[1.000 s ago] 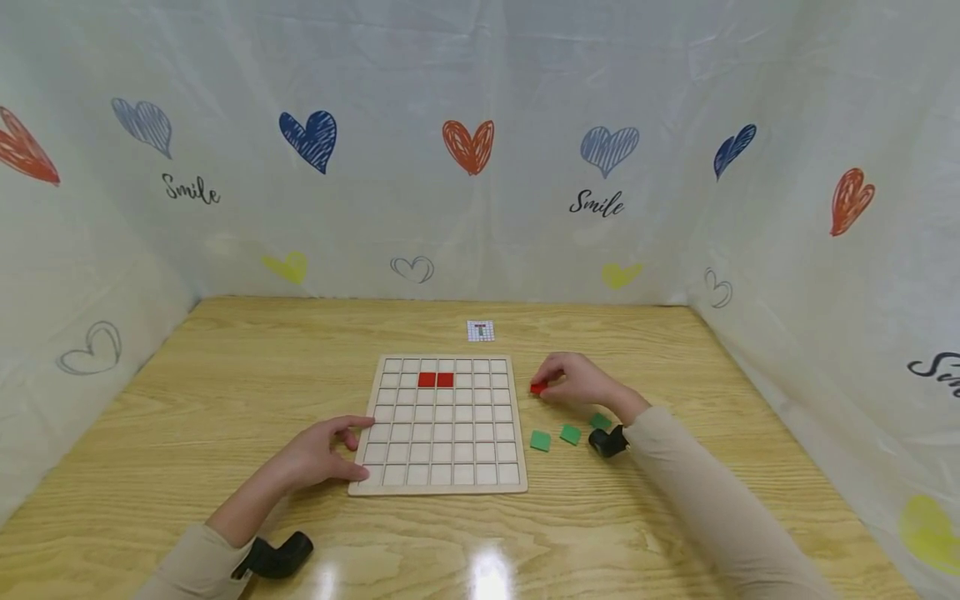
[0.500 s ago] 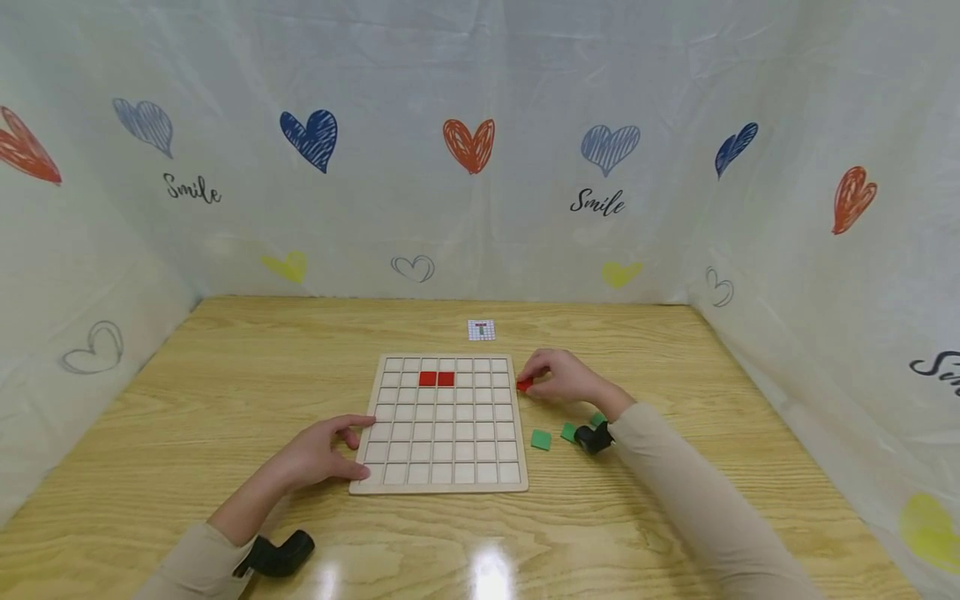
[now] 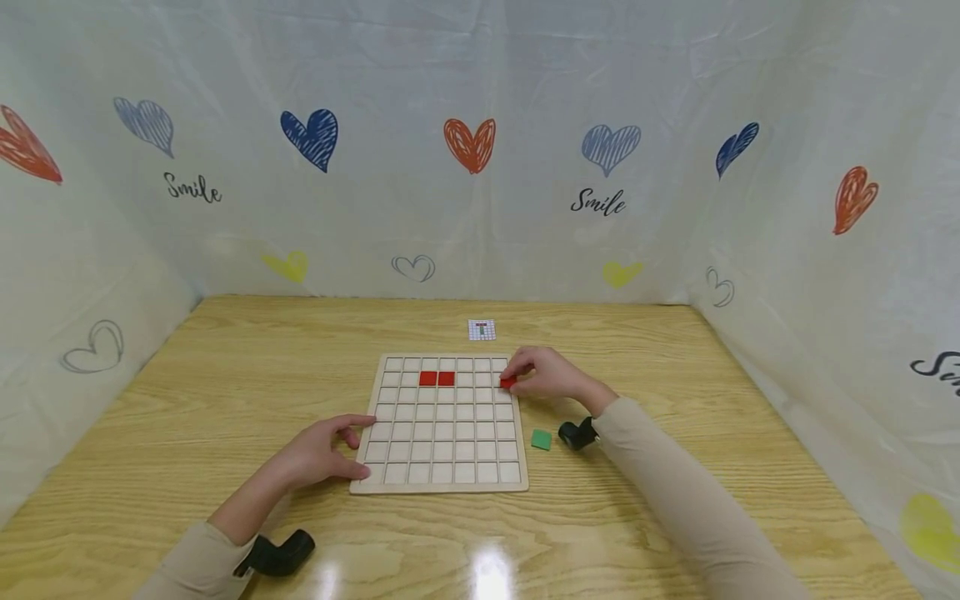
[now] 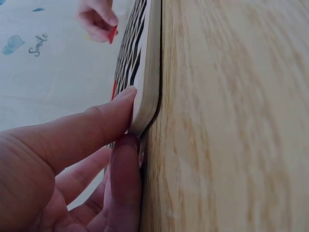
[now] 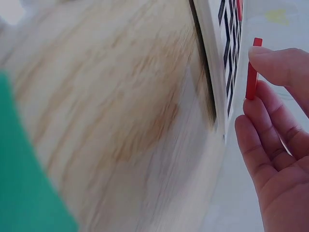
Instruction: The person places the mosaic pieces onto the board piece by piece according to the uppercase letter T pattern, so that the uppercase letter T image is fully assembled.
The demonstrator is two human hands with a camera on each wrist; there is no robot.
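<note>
A pale wooden grid board (image 3: 442,489) lies on the table, two red square tiles (image 3: 427,378) side by side in its second row from the far edge. My left hand (image 3: 322,454) holds the board at its left side. In the left wrist view the thumb lies over the rim (image 4: 149,63) near a corner, another finger against the edge below it. Between thumb and fingertips, my right hand (image 3: 546,375) pinches a third red tile (image 3: 507,382) over the board's right edge. The right wrist view has that tile (image 5: 252,79) edge-on, raised above the board.
A green tile (image 3: 541,439) lies on the wooden table right of the board, close to the black right wrist device (image 3: 576,434). Beyond the board is a small printed card (image 3: 482,330) with a red and green T pattern. A heart-printed curtain (image 3: 480,225) encloses the table.
My right hand has moved left with the red tile, from the table beside the board to over its right edge. Two green tiles became hidden behind the right arm. The left hand stays put.
</note>
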